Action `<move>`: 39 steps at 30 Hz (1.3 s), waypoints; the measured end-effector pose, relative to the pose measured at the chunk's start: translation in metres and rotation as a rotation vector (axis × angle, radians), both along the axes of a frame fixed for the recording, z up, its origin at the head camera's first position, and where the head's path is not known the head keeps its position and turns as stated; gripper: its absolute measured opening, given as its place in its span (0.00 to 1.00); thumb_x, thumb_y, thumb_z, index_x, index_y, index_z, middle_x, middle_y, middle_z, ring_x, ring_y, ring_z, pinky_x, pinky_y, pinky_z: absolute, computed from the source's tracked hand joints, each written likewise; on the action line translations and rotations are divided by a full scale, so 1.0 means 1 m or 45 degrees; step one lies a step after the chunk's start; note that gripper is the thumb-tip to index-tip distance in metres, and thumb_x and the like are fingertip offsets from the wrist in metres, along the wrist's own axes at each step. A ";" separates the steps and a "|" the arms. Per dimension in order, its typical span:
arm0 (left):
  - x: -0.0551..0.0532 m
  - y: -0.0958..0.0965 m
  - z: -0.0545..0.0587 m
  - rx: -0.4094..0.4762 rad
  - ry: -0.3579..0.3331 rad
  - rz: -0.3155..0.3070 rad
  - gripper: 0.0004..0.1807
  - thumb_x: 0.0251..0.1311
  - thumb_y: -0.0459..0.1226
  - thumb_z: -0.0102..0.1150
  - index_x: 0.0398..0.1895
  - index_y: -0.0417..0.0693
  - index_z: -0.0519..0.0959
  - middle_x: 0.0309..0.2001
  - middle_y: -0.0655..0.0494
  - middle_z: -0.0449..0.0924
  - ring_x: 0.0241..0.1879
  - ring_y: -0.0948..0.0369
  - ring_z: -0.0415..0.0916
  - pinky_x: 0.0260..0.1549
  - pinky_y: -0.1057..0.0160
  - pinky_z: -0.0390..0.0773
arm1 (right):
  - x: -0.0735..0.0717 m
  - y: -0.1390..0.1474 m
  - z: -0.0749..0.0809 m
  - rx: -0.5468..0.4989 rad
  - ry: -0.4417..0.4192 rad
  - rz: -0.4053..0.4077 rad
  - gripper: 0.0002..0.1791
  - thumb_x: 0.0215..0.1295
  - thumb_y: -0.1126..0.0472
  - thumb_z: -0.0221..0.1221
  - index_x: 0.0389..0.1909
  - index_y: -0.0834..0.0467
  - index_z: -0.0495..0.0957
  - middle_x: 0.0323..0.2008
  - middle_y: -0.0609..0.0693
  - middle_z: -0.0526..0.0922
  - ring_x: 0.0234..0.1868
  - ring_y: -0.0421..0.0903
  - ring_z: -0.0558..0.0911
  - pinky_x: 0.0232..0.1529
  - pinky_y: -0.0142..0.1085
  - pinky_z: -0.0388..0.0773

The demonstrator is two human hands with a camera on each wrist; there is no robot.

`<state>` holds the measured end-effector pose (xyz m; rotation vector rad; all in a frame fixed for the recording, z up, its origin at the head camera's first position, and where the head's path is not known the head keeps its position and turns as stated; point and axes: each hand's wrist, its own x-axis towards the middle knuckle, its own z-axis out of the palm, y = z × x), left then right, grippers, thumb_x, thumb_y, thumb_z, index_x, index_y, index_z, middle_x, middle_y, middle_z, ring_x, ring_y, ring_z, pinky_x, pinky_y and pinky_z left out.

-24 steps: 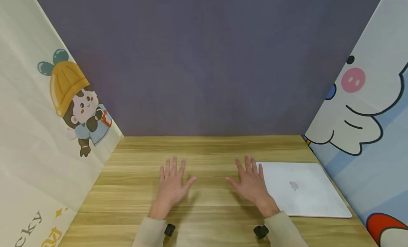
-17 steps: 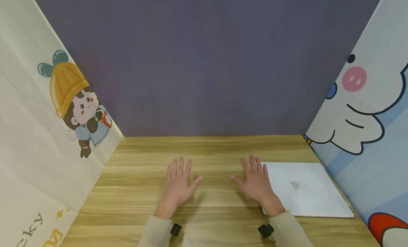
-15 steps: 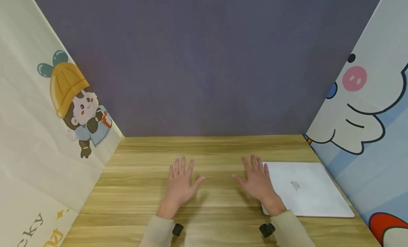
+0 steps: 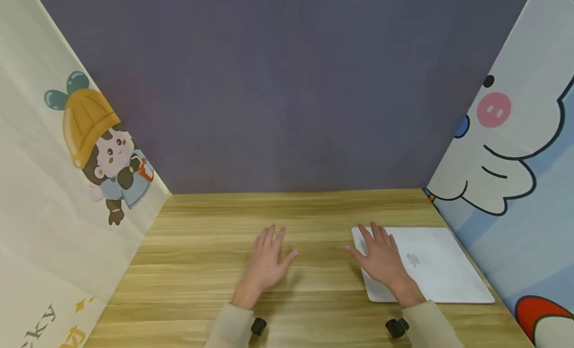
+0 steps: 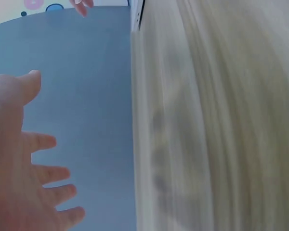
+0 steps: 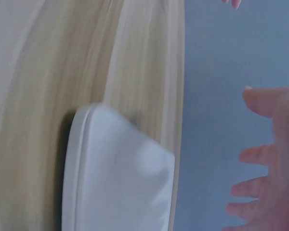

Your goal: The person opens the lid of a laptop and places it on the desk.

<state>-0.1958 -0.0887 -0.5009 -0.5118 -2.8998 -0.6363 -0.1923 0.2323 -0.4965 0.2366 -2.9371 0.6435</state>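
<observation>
A closed silver laptop with an apple logo lies flat at the right of the wooden table. In the head view my right hand overlaps the laptop's left part, fingers spread and straight. The right wrist view shows that hand raised above the laptop lid, holding nothing. My left hand hovers over the middle of the table, thumb out and fingers extended, with its shadow on the wood below. Nothing is in the left palm in the left wrist view.
A dark grey panel rises behind the table. At the left stands a pale printed sheet with a cartoon figure, and at the right a blue and white cartoon sheet. Small black devices sit at both wrists.
Both hands have moved to the right with fingers still spread. The right hand has come from beside the laptop's left edge to over its lid. The laptop stays in place.
</observation>
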 end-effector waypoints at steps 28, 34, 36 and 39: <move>0.006 0.062 -0.010 0.316 -0.242 -0.211 0.37 0.75 0.62 0.38 0.81 0.59 0.56 0.79 0.43 0.51 0.76 0.40 0.51 0.68 0.32 0.58 | 0.012 0.120 -0.008 0.078 -0.057 -0.076 0.43 0.74 0.38 0.53 0.70 0.72 0.64 0.67 0.81 0.60 0.63 0.83 0.61 0.54 0.76 0.65; 0.006 0.076 -0.011 0.365 -0.291 -0.227 0.37 0.75 0.62 0.39 0.81 0.60 0.56 0.79 0.43 0.51 0.76 0.40 0.50 0.69 0.32 0.58 | 0.013 0.148 -0.008 0.071 -0.079 -0.119 0.43 0.75 0.39 0.53 0.69 0.75 0.63 0.65 0.84 0.59 0.62 0.83 0.61 0.56 0.76 0.63; 0.006 0.081 -0.011 0.371 -0.306 -0.229 0.36 0.75 0.61 0.41 0.81 0.60 0.56 0.79 0.43 0.52 0.76 0.40 0.51 0.69 0.32 0.58 | 0.013 0.158 -0.009 0.057 -0.075 -0.125 0.43 0.75 0.40 0.53 0.68 0.76 0.63 0.65 0.84 0.60 0.63 0.83 0.61 0.57 0.75 0.63; 0.006 0.087 -0.013 0.366 -0.321 -0.237 0.36 0.75 0.61 0.42 0.81 0.62 0.55 0.79 0.43 0.52 0.76 0.41 0.52 0.69 0.33 0.59 | 0.012 0.172 -0.010 0.039 -0.070 -0.132 0.42 0.75 0.42 0.54 0.67 0.78 0.63 0.64 0.85 0.60 0.63 0.82 0.61 0.58 0.74 0.62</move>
